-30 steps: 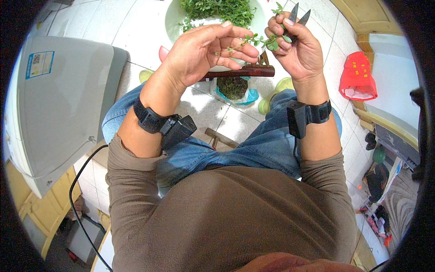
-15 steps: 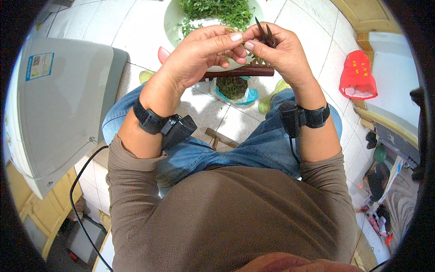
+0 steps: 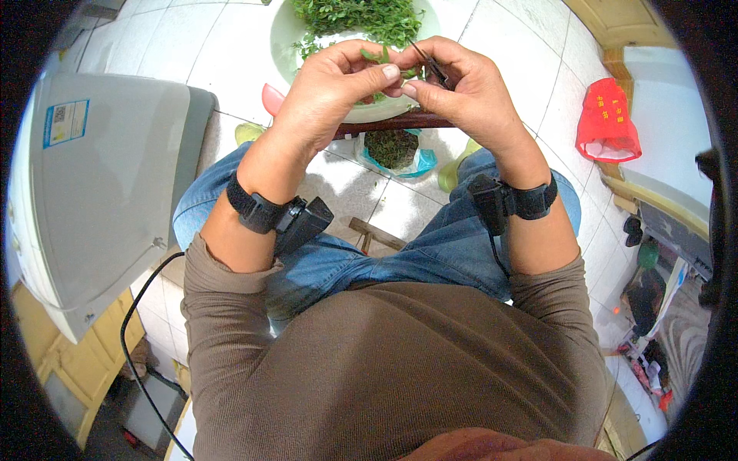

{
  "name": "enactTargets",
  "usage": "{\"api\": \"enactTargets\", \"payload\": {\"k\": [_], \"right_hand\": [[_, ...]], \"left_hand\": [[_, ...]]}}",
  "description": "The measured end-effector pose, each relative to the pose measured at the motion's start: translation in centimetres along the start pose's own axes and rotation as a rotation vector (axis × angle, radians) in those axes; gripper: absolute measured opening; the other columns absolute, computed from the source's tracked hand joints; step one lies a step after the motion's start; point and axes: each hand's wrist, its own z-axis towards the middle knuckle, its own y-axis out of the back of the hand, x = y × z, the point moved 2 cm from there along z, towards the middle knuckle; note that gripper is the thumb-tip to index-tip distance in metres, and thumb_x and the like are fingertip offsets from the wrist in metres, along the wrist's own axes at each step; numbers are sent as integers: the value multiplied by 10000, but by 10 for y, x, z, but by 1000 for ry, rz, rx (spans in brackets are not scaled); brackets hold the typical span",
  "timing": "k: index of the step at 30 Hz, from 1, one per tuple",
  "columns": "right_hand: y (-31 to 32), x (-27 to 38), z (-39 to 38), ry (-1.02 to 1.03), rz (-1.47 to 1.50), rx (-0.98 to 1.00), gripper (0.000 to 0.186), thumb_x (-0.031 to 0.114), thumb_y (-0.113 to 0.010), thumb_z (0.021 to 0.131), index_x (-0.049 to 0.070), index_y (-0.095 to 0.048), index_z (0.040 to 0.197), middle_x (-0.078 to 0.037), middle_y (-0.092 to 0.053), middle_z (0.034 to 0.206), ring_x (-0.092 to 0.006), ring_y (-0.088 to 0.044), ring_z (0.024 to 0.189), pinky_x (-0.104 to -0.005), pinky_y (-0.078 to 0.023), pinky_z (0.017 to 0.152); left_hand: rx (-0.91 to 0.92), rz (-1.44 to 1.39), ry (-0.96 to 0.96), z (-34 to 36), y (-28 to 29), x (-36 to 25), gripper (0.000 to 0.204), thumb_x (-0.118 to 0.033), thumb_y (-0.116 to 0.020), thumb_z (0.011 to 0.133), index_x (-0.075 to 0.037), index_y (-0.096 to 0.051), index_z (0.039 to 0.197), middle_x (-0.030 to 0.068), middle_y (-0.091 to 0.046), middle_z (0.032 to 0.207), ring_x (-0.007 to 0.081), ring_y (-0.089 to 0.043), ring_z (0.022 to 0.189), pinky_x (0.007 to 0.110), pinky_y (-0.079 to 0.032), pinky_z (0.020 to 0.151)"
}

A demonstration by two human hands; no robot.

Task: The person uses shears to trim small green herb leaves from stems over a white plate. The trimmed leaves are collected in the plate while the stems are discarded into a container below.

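My left hand point(image 3: 327, 88) is closed in a pinch on a small green leafy sprig point(image 3: 378, 55), held between thumb and fingers. My right hand point(image 3: 480, 96) meets it at the fingertips. Dark, pointed scissors point(image 3: 433, 67) lie in the curled fingers of that hand, their tips pointing up and away. Both hands hover over the near rim of a pale green basin point(image 3: 283, 58), which holds a heap of leafy green stems point(image 3: 357, 17). Part of the sprig and the scissors' handles are hidden by my fingers.
Under the basin's near side runs a dark red wooden edge point(image 3: 396, 123). A plastic bag point(image 3: 424, 162) with dark green plant bits point(image 3: 392, 146) stands between my feet. A grey-white appliance point(image 3: 115, 169) is at left, a red bag point(image 3: 609, 119) at right.
Both hands have shifted slightly left. The scissors' blades, spread before, now look closer together and tilt left. More of the green sprig shows above my left fingers.
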Motion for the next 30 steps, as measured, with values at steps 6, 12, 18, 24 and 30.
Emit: {"api": "enactTargets", "payload": {"k": [6,12,18,24,30], "right_hand": [[15,9,2,-21,120,-184,269,75,-630,827,-18,-577,1074,-38,-620,933,-100,-574,856,-226,-461,779],[18,6,2,-56,116,-169,368,308,-474,951,14,-529,1165,11,-565,838,-15,-348,591,-150,-302,525],[15,9,-6,-108,156,-70,316,248,-576,908,-21,-567,1073,-28,-587,897,-85,-529,829,-231,-437,729],[17,14,-11,-112,182,-32,247,209,-601,887,-9,-615,1002,7,-586,785,-63,-527,731,-216,-438,657],[29,13,-11,-111,129,88,240,200,-588,899,19,-621,1053,27,-580,746,-39,-529,668,-177,-427,577]], "left_hand": [[-61,-125,-54,2,11,-7,187,-164,-594,886,-37,-607,1022,46,-650,877,117,-618,808,219,-430,684],[34,-357,-225,2,20,-23,131,-150,-563,891,-52,-581,976,69,-626,878,166,-594,890,280,-427,797],[151,-498,-227,0,21,-27,88,-134,-558,873,-57,-537,909,78,-563,817,248,-532,924,354,-425,849],[165,-528,-192,1,20,-25,99,-112,-538,875,-26,-559,921,85,-590,806,184,-577,781,395,-442,894],[126,-360,-151,0,16,-27,111,-131,-545,883,-27,-567,917,73,-596,815,189,-604,797,326,-488,768]]}}
